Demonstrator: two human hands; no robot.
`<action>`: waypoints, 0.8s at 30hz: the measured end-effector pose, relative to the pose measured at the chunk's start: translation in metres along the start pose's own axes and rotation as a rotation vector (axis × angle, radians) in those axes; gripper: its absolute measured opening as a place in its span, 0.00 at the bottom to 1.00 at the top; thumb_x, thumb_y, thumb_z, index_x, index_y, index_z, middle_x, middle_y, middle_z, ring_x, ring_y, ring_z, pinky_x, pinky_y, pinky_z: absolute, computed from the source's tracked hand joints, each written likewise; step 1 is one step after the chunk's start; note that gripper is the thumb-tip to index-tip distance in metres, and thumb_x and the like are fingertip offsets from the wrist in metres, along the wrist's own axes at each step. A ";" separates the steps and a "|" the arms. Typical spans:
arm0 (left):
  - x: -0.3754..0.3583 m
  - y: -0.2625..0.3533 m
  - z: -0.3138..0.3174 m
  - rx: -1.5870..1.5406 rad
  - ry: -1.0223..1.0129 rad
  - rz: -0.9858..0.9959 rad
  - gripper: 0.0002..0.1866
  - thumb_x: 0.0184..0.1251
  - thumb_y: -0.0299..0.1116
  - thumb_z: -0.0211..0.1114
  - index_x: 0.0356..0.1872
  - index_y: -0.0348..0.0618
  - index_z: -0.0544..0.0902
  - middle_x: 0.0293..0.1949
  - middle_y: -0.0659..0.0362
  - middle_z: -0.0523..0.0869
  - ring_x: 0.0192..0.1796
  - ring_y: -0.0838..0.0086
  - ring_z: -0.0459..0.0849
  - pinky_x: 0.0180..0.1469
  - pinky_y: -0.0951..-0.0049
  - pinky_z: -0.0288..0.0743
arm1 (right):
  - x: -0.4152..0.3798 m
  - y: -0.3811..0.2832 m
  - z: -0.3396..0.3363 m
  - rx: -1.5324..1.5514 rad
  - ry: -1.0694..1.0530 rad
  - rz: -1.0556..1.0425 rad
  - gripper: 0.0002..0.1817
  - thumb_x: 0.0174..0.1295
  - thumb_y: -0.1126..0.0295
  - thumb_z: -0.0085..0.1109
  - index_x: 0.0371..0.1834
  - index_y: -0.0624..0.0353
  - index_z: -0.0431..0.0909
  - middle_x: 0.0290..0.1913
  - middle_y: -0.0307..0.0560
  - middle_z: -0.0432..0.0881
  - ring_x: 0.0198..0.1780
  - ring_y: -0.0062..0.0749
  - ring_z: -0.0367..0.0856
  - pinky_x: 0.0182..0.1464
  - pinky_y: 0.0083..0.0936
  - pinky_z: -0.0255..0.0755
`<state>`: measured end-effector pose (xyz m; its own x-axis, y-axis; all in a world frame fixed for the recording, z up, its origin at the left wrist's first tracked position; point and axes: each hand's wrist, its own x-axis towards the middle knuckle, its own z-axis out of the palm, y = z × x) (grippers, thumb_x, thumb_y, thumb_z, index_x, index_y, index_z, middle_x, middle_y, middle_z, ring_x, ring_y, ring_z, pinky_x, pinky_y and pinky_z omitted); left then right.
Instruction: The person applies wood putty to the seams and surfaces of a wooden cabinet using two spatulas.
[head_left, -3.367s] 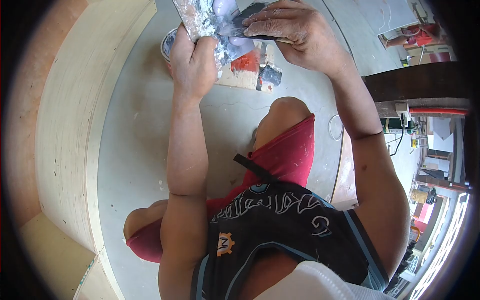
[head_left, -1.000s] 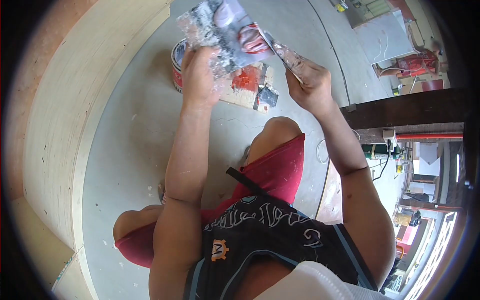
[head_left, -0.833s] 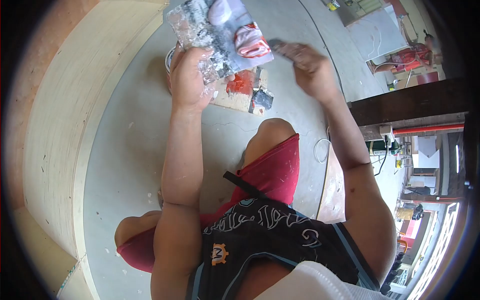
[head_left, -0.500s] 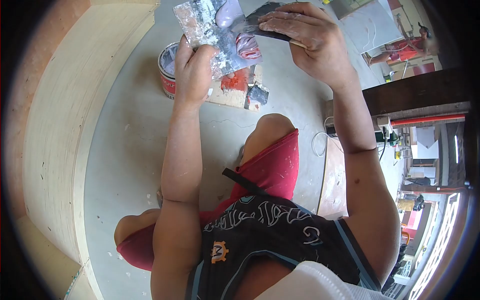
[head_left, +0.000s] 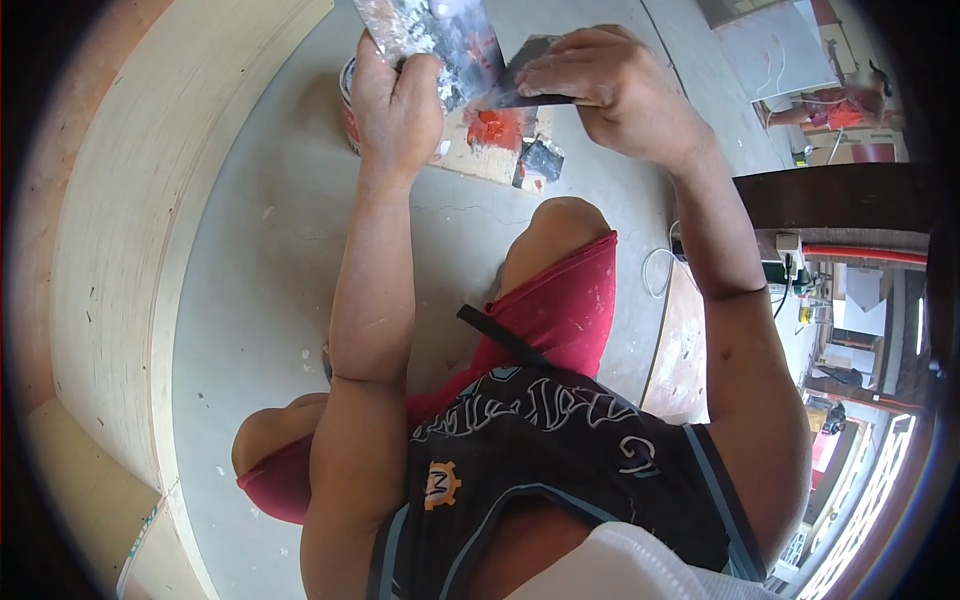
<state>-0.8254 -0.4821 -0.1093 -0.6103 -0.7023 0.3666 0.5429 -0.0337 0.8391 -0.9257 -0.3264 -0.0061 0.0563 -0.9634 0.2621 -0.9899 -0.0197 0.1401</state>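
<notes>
In my left hand (head_left: 405, 120), closed at the top of the view, is a flat putty board (head_left: 462, 60) smeared with white and grey. A pale lilac lump of putty (head_left: 455, 8) sits at its far end, cut off by the frame. My right hand (head_left: 625, 95) grips a dark, flat putty spreader (head_left: 528, 60), fingers laid along it. The spreader's edge meets the board's lower right corner, smeared with grey. Partly hidden behind my left hand stands a can (head_left: 349, 112). Below the hands, a wooden piece (head_left: 468, 162) with red smears lies on the floor, a dark square piece (head_left: 541, 158) on it.
A long, pale wooden panel (head_left: 110, 250) curves along the left. On the right are a dark beam (head_left: 840, 195), a white cable (head_left: 652, 275) and a brown board (head_left: 680, 350). Another person (head_left: 845, 105) in red is in the background at upper right.
The spreader has swung down to the board's lower right corner. The red-streaked lump seen on the board earlier no longer shows. The whole view has shifted, putting the board higher in frame.
</notes>
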 end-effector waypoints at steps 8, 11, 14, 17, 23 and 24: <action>0.015 0.007 0.000 -0.580 0.025 -0.187 0.19 0.56 0.26 0.49 0.50 0.35 0.70 0.42 0.49 0.79 0.41 0.59 0.82 0.33 0.57 0.80 | -0.033 0.001 0.024 0.890 0.852 0.524 0.17 0.51 0.90 0.55 0.45 0.67 0.79 0.43 0.45 0.82 0.45 0.27 0.79 0.50 0.23 0.72; 0.002 0.004 0.017 -0.789 -0.047 -0.428 0.17 0.58 0.28 0.50 0.49 0.36 0.71 0.43 0.52 0.80 0.42 0.61 0.82 0.34 0.59 0.79 | -0.031 -0.012 0.045 0.863 0.826 0.584 0.15 0.56 0.84 0.57 0.48 0.66 0.77 0.45 0.43 0.81 0.45 0.22 0.77 0.51 0.21 0.71; 0.002 0.010 0.015 -0.787 -0.136 -0.334 0.16 0.59 0.29 0.51 0.49 0.37 0.72 0.42 0.53 0.80 0.42 0.62 0.82 0.36 0.59 0.79 | -0.038 -0.012 0.049 0.819 0.705 0.610 0.18 0.55 0.86 0.55 0.49 0.62 0.78 0.47 0.44 0.82 0.47 0.26 0.79 0.52 0.21 0.71; 0.007 0.017 0.009 -0.782 -0.079 -0.404 0.17 0.55 0.25 0.50 0.49 0.38 0.69 0.42 0.52 0.79 0.42 0.62 0.82 0.36 0.57 0.82 | -0.051 0.018 0.036 0.212 0.163 0.360 0.22 0.51 0.91 0.49 0.48 0.60 0.79 0.50 0.48 0.80 0.55 0.39 0.76 0.57 0.26 0.69; 0.001 0.011 0.022 -0.702 -0.105 -0.364 0.15 0.58 0.25 0.53 0.48 0.36 0.72 0.44 0.53 0.79 0.42 0.63 0.82 0.37 0.58 0.79 | -0.020 0.003 -0.025 -0.203 0.223 0.115 0.26 0.45 0.87 0.49 0.45 0.48 0.81 0.49 0.36 0.81 0.55 0.32 0.76 0.59 0.31 0.68; 0.000 0.009 0.025 -0.705 -0.112 -0.367 0.15 0.58 0.25 0.53 0.48 0.36 0.72 0.44 0.53 0.79 0.42 0.63 0.82 0.37 0.58 0.79 | -0.015 -0.004 -0.032 -0.399 0.034 0.014 0.25 0.46 0.85 0.51 0.45 0.46 0.81 0.50 0.34 0.81 0.56 0.29 0.76 0.61 0.31 0.66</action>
<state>-0.8354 -0.4647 -0.0917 -0.8547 -0.4846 0.1860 0.5099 -0.7165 0.4762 -0.9186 -0.3028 0.0202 0.0541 -0.9533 0.2971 -0.8629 0.1051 0.4944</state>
